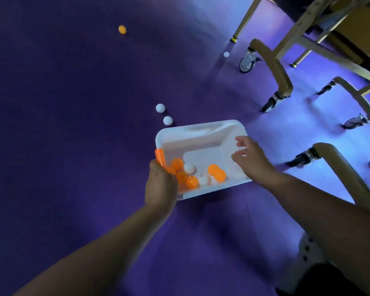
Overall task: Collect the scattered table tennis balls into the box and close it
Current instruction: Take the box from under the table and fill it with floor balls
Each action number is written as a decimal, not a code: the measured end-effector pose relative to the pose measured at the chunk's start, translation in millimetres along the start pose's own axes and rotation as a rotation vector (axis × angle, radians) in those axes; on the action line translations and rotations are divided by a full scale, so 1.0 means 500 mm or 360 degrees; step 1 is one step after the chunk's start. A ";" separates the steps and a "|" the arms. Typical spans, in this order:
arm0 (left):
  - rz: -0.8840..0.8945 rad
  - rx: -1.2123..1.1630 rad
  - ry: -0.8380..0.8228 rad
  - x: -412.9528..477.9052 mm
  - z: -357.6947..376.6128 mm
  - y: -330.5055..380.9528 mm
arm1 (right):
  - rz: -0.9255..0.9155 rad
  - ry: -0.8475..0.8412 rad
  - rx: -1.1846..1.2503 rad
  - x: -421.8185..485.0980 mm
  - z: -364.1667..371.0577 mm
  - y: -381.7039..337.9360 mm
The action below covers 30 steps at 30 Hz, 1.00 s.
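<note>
**Balls in my box, balls on the floor**

The big purple carpet floor (73, 146) is under everything. At my right stand pale wooden furniture legs on small wheels (273, 60).

I hold a white plastic box with round corners (201, 129) just above the floor, in the middle. It has no lid on. Its long side runs from my left to my right, and the open top tips toward me. An orange clip (160, 157) sits on its left edge.

My left hand (160, 186) is curled tight around the near left corner of the box, just below the clip. My right hand (251, 159) is at the right edge of the box. Its fingers are spread and loose, and I cannot tell if they touch the box.

Inside the box I count about six orange balls (217, 173) and two white balls (188, 167), all bunched at the near side. Some are blurry.

On the floor lie two white balls (167, 120) close together, just past the far left corner of the box. One more small white ball (226, 54) is far off near a wheel. One orange ball (122, 29) is far away at the top left.
</note>
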<state>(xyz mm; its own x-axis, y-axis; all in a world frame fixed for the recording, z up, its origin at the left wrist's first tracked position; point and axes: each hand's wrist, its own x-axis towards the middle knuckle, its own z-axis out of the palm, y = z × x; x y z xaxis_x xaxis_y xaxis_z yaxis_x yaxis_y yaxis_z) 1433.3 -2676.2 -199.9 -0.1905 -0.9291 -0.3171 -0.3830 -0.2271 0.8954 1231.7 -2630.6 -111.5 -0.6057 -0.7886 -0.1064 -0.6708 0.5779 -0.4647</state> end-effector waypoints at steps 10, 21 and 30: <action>-0.0152 -0.0358 0.0539 0.079 -0.167 -0.057 | -0.0720 -0.0109 0.0228 0.303 0.117 -0.309; -0.0435 -0.0056 0.1032 0.192 -0.297 0.011 | -0.0998 -0.0240 -0.0286 0.412 0.178 -0.281; -0.0648 -0.0013 0.1383 0.279 -0.277 0.059 | -0.1076 -0.0365 -0.0507 0.497 0.327 -0.173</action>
<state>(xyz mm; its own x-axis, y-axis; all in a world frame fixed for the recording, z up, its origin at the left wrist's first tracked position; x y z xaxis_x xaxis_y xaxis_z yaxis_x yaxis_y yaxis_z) 1520.8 -2853.2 -174.5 0.6942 -0.6693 -0.2647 -0.2647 -0.5794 0.7709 1209.1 -2911.1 -241.7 0.0589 -0.9946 -0.0853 -0.9743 -0.0386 -0.2221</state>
